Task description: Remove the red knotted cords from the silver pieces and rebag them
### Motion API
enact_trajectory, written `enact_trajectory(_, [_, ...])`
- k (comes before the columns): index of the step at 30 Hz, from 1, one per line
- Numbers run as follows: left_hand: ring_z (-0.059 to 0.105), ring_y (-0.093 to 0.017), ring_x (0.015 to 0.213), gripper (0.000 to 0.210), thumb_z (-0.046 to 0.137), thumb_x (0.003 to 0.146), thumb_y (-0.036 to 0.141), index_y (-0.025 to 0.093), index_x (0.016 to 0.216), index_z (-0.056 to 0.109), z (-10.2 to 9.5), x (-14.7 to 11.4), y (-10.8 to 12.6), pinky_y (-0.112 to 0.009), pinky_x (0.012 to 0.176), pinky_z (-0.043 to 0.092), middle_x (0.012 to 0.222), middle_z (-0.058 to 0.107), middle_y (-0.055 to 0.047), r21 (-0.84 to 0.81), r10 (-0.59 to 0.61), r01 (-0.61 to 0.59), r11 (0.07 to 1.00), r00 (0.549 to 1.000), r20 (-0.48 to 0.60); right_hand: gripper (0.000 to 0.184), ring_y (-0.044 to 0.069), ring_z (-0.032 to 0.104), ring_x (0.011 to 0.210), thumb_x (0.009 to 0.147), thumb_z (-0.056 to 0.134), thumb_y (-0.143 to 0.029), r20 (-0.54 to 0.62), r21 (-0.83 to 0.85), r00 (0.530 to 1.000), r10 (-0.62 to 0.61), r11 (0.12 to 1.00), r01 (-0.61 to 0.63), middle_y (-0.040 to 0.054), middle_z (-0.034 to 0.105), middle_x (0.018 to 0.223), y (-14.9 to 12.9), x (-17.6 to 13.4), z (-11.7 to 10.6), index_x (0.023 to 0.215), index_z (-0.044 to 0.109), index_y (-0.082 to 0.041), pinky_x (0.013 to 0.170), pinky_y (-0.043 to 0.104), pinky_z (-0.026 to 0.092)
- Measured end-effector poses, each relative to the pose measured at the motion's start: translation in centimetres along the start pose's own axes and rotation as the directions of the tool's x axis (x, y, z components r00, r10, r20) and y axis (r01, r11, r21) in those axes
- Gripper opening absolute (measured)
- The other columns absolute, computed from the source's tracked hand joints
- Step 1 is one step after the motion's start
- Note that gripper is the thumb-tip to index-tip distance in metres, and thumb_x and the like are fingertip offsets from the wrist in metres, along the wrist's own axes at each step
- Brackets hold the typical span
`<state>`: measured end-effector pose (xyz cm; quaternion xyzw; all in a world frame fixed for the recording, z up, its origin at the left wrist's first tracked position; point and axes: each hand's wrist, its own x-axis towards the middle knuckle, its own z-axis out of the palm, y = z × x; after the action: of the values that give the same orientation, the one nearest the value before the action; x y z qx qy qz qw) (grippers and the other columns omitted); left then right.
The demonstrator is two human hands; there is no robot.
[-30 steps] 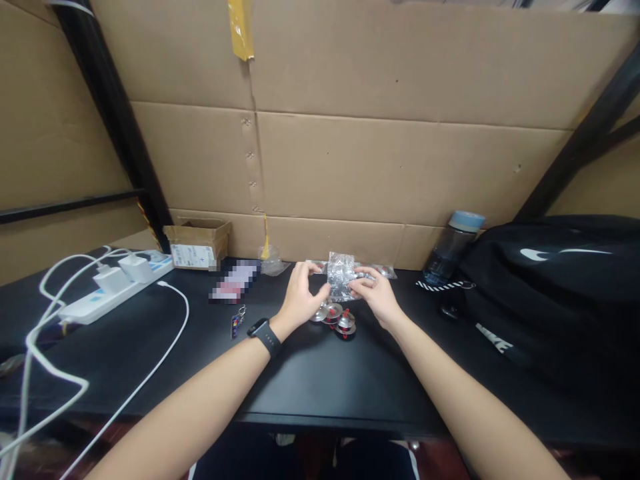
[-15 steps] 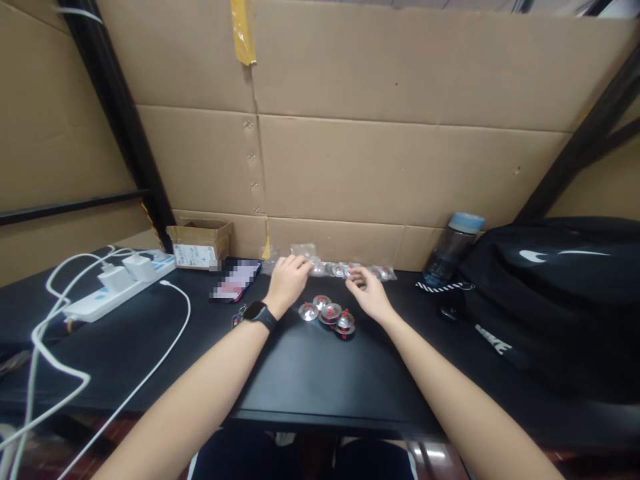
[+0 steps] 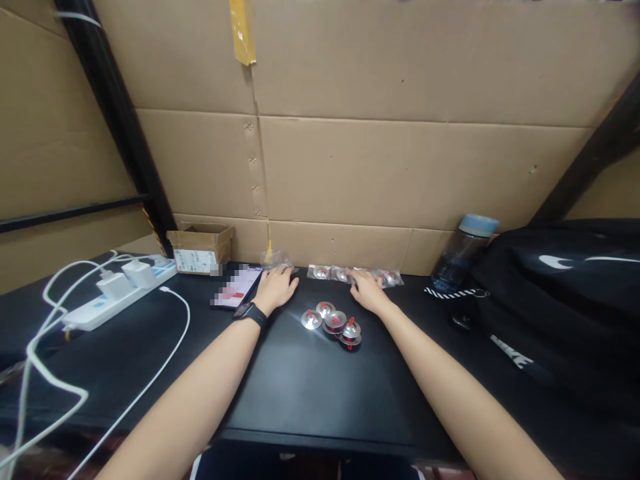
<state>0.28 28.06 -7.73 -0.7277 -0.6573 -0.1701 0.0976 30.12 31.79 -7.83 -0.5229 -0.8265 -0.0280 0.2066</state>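
Note:
Several small silver finger cymbals (image 3: 335,321) with red loops lie in a loose cluster on the black table, some of them stacked in pairs. Behind them, along the cardboard wall, runs a row of finger cymbals in clear plastic packets (image 3: 320,272). My right hand (image 3: 369,292) rests with outstretched fingers on the middle of that row and covers part of it. Crumpled clear plastic bags (image 3: 276,259) lie at the row's left, apart from it. My left hand (image 3: 275,288), wearing a black watch, reaches them with its fingers flat and thumb apart; its fingertips touch the plastic.
Left of my left hand lie a phone (image 3: 239,287) and an open cardboard box (image 3: 200,248). A white power strip (image 3: 120,293) with trailing cables is farther left. On the right stand a water bottle (image 3: 463,253) and a black backpack (image 3: 565,313).
My left hand has moved left from the packet row to the crumpled plastic, and some plastic has shifted left with it. My right hand has lowered onto the packets.

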Motion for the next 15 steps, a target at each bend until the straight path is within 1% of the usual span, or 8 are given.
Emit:
enact_trajectory(3, [0.053, -0.029, 0.127, 0.039, 0.046, 0.097, 0.037, 0.022, 0.131, 0.059, -0.5, -0.5, 0.9, -0.044, 0.105, 0.037, 0.137, 0.059, -0.011, -0.010, 0.091, -0.091, 0.996, 0.996, -0.011, 0.045, 0.031, 0.059, 0.118, 0.087, 0.052, -0.012, 0.000, 0.016, 1.000, -0.029, 0.999, 0.029, 0.0141, 0.068, 0.126, 0.1, -0.6, -0.6, 0.130, 0.059, -0.020, 0.101, 0.049, 0.039])
enact_trajectory(5, [0.055, -0.028, 0.122, 0.035, 0.050, 0.094, 0.034, 0.022, 0.125, 0.061, -1.1, -0.7, 1.3, -0.043, 0.103, 0.039, 0.132, 0.061, -0.011, -0.010, 0.110, -0.111, 0.994, 0.994, -0.021, 0.040, 0.029, 0.063, 0.110, 0.084, 0.053, -0.009, -0.008, 0.031, 0.999, -0.054, 0.998, 0.054, 0.0130, 0.072, 0.116, 0.1, -1.0, -1.1, 0.121, 0.063, -0.018, 0.098, 0.045, 0.041])
enact_trajectory(6, [0.057, -0.028, 0.118, 0.032, 0.051, 0.094, 0.033, 0.022, 0.122, 0.062, -1.6, -0.7, 1.3, -0.042, 0.100, 0.040, 0.127, 0.062, -0.011, -0.010, 0.093, -0.093, 0.996, 0.995, -0.035, 0.037, 0.028, 0.065, 0.107, 0.083, 0.053, -0.009, -0.018, 0.047, 0.998, -0.062, 0.997, 0.063, 0.0120, 0.073, 0.112, 0.0, -1.2, -1.4, 0.117, 0.065, -0.018, 0.098, 0.044, 0.042])
enact_trajectory(8, [0.059, -0.028, 0.110, 0.029, 0.049, 0.093, 0.033, 0.021, 0.114, 0.064, -2.5, -0.7, 0.5, -0.040, 0.095, 0.043, 0.119, 0.063, -0.012, -0.011, 0.001, -0.002, 1.000, 0.996, -0.092, 0.033, 0.027, 0.068, 0.103, 0.084, 0.053, -0.009, -0.044, 0.097, 0.997, -0.066, 0.993, 0.070, 0.0103, 0.074, 0.108, 0.1, -1.5, -2.0, 0.113, 0.067, -0.018, 0.096, 0.041, 0.044])
enact_trajectory(10, [0.059, -0.029, 0.108, 0.030, 0.044, 0.095, 0.033, 0.020, 0.112, 0.065, -3.4, -0.7, -1.6, -0.040, 0.093, 0.045, 0.115, 0.062, -0.013, -0.017, -0.162, 0.161, 0.987, 0.971, -0.175, 0.032, 0.025, 0.069, 0.100, 0.085, 0.053, -0.011, -0.082, 0.164, 0.994, -0.071, 0.983, 0.084, 0.0100, 0.075, 0.106, 0.2, -1.7, -2.7, 0.112, 0.068, -0.018, 0.094, 0.038, 0.047])
enact_trajectory(12, [0.058, -0.032, 0.111, 0.036, 0.037, 0.096, 0.031, 0.020, 0.116, 0.065, -3.9, -1.0, -4.5, -0.043, 0.093, 0.045, 0.118, 0.061, -0.015, -0.008, -0.326, 0.331, 0.943, 0.922, -0.211, 0.030, 0.024, 0.069, 0.101, 0.087, 0.053, -0.014, -0.146, 0.237, 0.986, -0.081, 0.965, 0.115, 0.0106, 0.075, 0.107, 0.3, -1.9, -3.7, 0.112, 0.070, -0.018, 0.093, 0.036, 0.049])
enact_trajectory(13, [0.057, -0.035, 0.114, 0.039, 0.036, 0.096, 0.032, 0.022, 0.121, 0.064, -4.0, -1.2, -6.2, -0.046, 0.094, 0.044, 0.121, 0.060, -0.016, -0.004, -0.382, 0.388, 0.922, 0.906, -0.180, 0.029, 0.023, 0.069, 0.099, 0.088, 0.054, -0.016, -0.183, 0.278, 0.980, -0.076, 0.952, 0.126, 0.0105, 0.074, 0.108, 0.3, -2.1, -4.3, 0.111, 0.071, -0.018, 0.092, 0.036, 0.050])
enact_trajectory(15, [0.055, -0.037, 0.120, 0.047, 0.031, 0.097, 0.035, 0.031, 0.137, 0.055, -3.8, -1.5, -9.1, -0.052, 0.097, 0.042, 0.132, 0.058, -0.015, -0.012, -0.449, 0.449, 0.893, 0.893, -0.023, 0.028, 0.022, 0.070, 0.091, 0.087, 0.059, -0.023, -0.236, 0.385, 0.971, -0.036, 0.914, 0.127, 0.0090, 0.074, 0.107, 0.1, -2.6, -5.6, 0.112, 0.071, -0.020, 0.086, 0.035, 0.053])
